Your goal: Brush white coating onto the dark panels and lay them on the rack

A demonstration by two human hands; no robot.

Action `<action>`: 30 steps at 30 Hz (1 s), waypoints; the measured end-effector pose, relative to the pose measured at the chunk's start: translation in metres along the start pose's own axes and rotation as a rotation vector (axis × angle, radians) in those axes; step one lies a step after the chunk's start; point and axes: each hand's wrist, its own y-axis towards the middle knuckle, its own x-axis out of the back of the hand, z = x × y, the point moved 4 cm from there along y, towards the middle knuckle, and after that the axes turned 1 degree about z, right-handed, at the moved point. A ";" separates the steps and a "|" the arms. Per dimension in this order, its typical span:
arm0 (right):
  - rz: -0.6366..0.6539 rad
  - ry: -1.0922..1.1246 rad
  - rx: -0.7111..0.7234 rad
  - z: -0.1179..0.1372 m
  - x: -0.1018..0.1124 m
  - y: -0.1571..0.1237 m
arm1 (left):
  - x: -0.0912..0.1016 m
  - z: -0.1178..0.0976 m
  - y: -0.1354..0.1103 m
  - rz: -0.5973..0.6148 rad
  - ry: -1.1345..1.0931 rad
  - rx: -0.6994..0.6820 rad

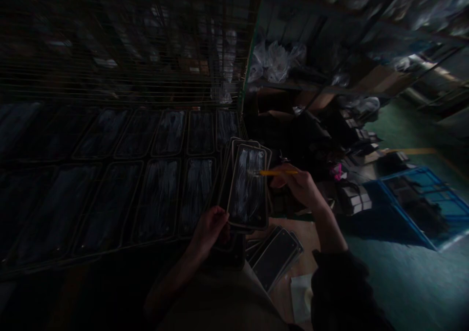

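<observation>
1. L side: the left hand [208,228] has its grip closed on the bottom edge of a fanned stack [227,174] of flat dark rectangular panels, held upright-ish and tilted toward the camera. The top panel [249,187] faces the viewer, pale rim, whitish streaks across its face.
2. R side: the right hand [298,187] has its grip closed on a thin yellow stick [278,172], prob. a small brush or pen; too dark to tell which. The tip touches the top panel's upper part.
3. Where the panel is: in the air, between both hands, just right of the wire rack [128,52], not resting on anything.
4. Around: rows of streaked panels [161,199] lie flat side by side on the rack's lower level, to the left. More loose panels [276,257] sit fanned below the hands on a wooden surface. Blue crate [421,199] on the green floor [403,282], well apart to the right. Plastic bags [274,59] on shelving behind.
5. Risks, as judgement only:
 - The stack is pinched at one edge only, so tip pressure near the top could lever panels apart and they slide out onto the loose ones below.
 - If the streaks are wet, the thumb or neighbouring panels could smear them.
 - V. low light, so the tip could stray over the rim w/o being noticed.
 - The right sleeve [340,282] hangs near the loose panels and could brush them.
</observation>
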 end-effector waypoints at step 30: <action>-0.221 0.263 -0.170 -0.033 -0.057 0.006 | 0.004 -0.002 -0.002 -0.009 -0.027 0.014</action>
